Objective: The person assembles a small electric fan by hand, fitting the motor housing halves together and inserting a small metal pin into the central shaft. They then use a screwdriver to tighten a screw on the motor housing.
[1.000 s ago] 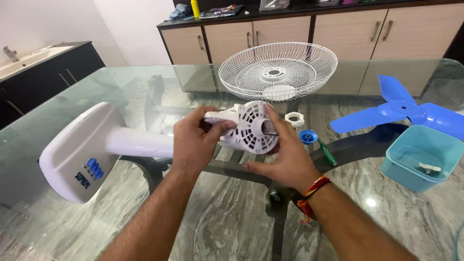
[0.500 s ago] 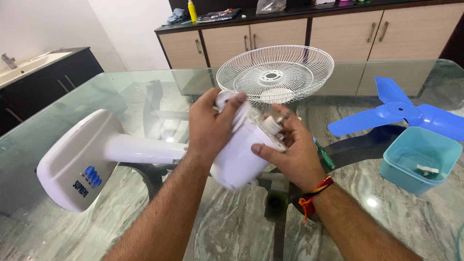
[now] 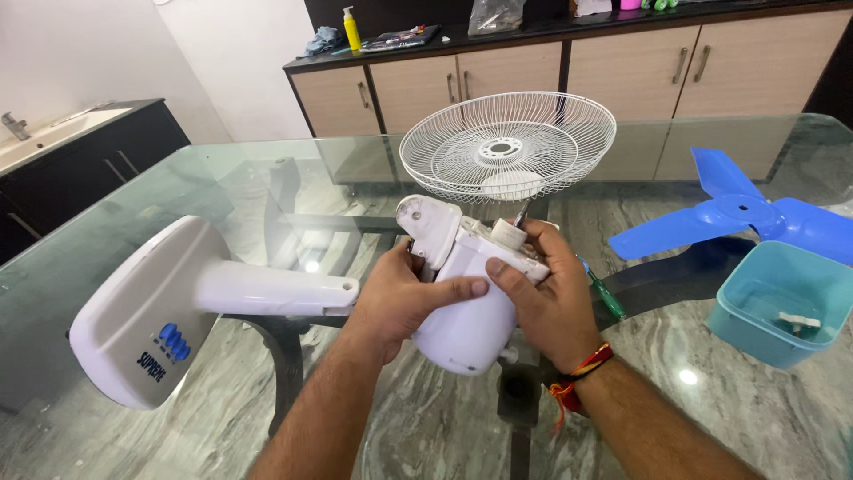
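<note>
Both hands hold a white fan motor housing [image 3: 466, 316] above the glass table [image 3: 222, 178]. My left hand [image 3: 404, 298] cups its left side from below, thumb across the shell. My right hand [image 3: 542, 298] grips its right side near the shaft end. The housing's rounded back points toward me and its neck bracket [image 3: 428, 227] sticks up to the left. To the left, the white fan stand with its base [image 3: 147, 307] lies on its side on the table, apart from the housing.
A white wire fan guard [image 3: 508, 147] lies behind the hands. A blue fan blade [image 3: 742, 213] and a teal plastic tub [image 3: 782, 302] with a small white part sit at the right. A green-handled screwdriver [image 3: 606, 298] lies beside my right wrist. Cabinets stand behind.
The motor housing came off the stand's neck and was turned over: its vented front with the shaft faced me, now its rounded back does. Both hands shifted their grip on it.
</note>
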